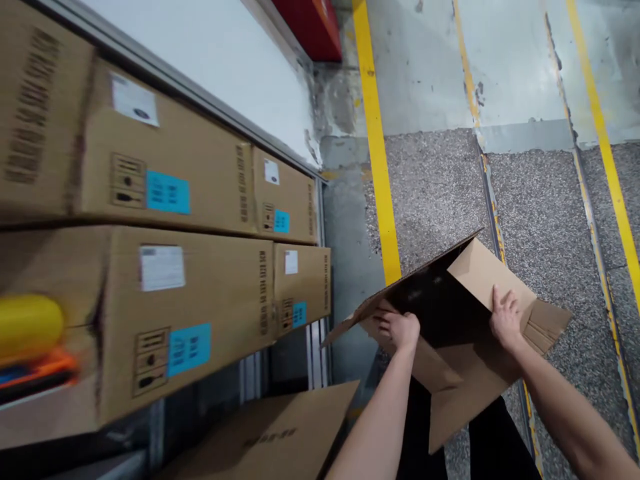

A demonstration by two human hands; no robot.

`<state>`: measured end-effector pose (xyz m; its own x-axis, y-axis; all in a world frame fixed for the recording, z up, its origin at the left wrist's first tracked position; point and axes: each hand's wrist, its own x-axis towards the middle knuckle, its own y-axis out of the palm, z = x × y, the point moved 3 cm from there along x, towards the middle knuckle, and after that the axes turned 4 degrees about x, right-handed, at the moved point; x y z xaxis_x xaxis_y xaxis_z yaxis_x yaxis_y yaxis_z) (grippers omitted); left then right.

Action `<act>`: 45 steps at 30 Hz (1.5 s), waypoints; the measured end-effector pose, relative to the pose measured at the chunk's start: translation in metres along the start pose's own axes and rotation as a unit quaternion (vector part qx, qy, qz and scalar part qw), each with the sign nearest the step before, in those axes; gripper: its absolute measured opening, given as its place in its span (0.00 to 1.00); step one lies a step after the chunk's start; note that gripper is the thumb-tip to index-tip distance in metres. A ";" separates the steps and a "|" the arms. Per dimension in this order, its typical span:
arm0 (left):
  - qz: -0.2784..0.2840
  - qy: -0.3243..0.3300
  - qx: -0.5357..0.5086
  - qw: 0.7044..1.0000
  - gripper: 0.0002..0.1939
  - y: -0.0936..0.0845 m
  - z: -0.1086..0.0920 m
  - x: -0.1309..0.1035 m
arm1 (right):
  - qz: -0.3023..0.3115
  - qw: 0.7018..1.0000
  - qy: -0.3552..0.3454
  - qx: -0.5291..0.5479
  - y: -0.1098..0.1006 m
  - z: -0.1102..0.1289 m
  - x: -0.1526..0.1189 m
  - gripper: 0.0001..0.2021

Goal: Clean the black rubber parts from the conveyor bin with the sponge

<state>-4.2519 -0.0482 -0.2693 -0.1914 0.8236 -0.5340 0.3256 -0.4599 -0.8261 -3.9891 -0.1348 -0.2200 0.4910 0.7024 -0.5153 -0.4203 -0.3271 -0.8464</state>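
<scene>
An unsealed cardboard box (477, 365) is held in front of my body, above the floor. Its top flaps stand apart and its dark inside shows. My left hand (401, 329) grips the flap on the left side, fingers bent over the cardboard. On the opposite side, my right hand (507, 321) holds the right flap (493, 277), with fingers laid on its face and the thumb not clearly visible. What the box contains, if anything, cannot be made out in the shadow.
Closed cartons (195, 307) with blue labels are stacked on a metal rack (315, 353) at left. A yellow and orange object (33, 327) is blurred at the left edge. Below lies a cardboard sheet or flap (280, 427). Yellow lines (375, 133) cross the floor; a red object (315, 30) stands beyond.
</scene>
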 end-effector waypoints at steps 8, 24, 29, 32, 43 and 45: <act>0.152 0.009 0.119 0.981 0.50 0.064 0.022 0.003 | 0.106 0.990 0.025 0.088 0.038 0.012 0.078 0.42; 0.128 0.603 0.169 0.769 0.45 0.066 -0.127 -0.025 | -0.086 0.904 0.094 0.409 -0.003 -0.062 -0.014 0.41; 0.144 0.559 0.219 0.787 0.43 0.094 -0.158 -0.004 | -0.117 0.892 0.109 0.422 0.003 -0.037 0.020 0.38; 0.177 0.512 0.283 0.792 0.34 0.110 -0.142 0.004 | -0.142 0.897 0.113 0.402 0.002 -0.027 0.025 0.39; -0.218 0.377 0.122 0.892 0.37 -0.080 -0.070 0.032 | -0.033 0.949 0.166 0.266 0.054 0.064 0.100 0.43; -0.196 0.313 0.127 0.921 0.47 -0.100 -0.065 0.043 | -0.011 0.962 0.146 0.231 0.064 0.066 0.104 0.40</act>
<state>-4.2325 0.0551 -0.1981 0.3489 0.9361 -0.0442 0.1023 -0.0850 -0.9911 -4.0155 -0.0413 -0.3187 0.6685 0.4760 -0.5714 -0.6686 0.0481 -0.7421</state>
